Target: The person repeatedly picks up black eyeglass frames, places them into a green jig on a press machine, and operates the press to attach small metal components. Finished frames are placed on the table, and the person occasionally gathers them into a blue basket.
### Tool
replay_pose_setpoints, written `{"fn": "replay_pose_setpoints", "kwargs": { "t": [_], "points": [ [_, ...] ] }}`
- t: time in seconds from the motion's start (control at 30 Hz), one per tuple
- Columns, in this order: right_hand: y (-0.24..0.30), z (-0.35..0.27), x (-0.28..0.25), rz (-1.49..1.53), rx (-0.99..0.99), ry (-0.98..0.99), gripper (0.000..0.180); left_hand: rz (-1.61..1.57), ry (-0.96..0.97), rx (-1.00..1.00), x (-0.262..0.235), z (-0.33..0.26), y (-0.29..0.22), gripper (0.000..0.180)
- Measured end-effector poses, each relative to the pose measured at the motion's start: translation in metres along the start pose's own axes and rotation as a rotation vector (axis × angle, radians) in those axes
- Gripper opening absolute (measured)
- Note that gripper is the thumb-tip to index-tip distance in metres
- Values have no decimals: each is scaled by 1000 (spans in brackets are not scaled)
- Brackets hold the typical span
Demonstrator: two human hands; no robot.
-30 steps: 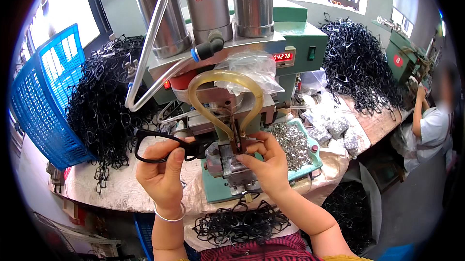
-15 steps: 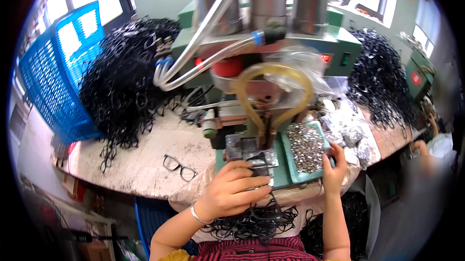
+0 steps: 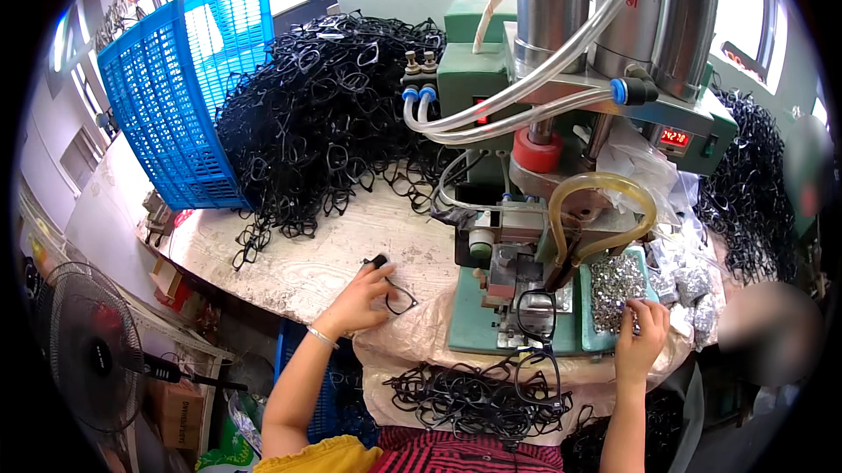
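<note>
My left hand is over the table left of the press, its fingers closed on a black glasses frame; one rim shows beside the fingers. A dark piece shows at the fingertips, too small to make out. Another black glasses frame sits at the metal fixture of the green press, with no hand on it. My right hand is at the near right side of a green tray of small shiny metal parts. Its fingers are pinched together at the parts; whatever is between them is hidden.
More black frames lie heaped before me at the table edge. A large pile of frames spills beside a blue basket. Plastic bags lie right of the tray. A yellowish hose loops above the fixture. A fan stands at left.
My left hand has left the fixture and moved left to the glasses frame lying on the table. My right hand has moved onto the parts in the tray. The head view has shifted left.
</note>
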State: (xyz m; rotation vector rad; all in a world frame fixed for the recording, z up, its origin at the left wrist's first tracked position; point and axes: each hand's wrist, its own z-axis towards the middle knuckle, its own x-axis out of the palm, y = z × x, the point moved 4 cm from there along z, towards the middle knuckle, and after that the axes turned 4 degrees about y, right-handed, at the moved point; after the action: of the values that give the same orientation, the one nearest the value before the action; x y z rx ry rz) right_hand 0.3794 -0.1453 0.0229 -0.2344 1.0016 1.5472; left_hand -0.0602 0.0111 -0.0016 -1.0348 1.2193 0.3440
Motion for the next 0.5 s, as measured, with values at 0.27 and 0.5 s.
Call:
{"fn": "replay_pose_setpoints", "kwargs": {
  "t": [0.27,0.5],
  "points": [
    [12,23,19,310,51,-16,15,-38,-638,-245,-21,125,10,21],
    [-14,18,17,529,204,20,11,218,-499,-397,26,170,65,28]
  ]
}}
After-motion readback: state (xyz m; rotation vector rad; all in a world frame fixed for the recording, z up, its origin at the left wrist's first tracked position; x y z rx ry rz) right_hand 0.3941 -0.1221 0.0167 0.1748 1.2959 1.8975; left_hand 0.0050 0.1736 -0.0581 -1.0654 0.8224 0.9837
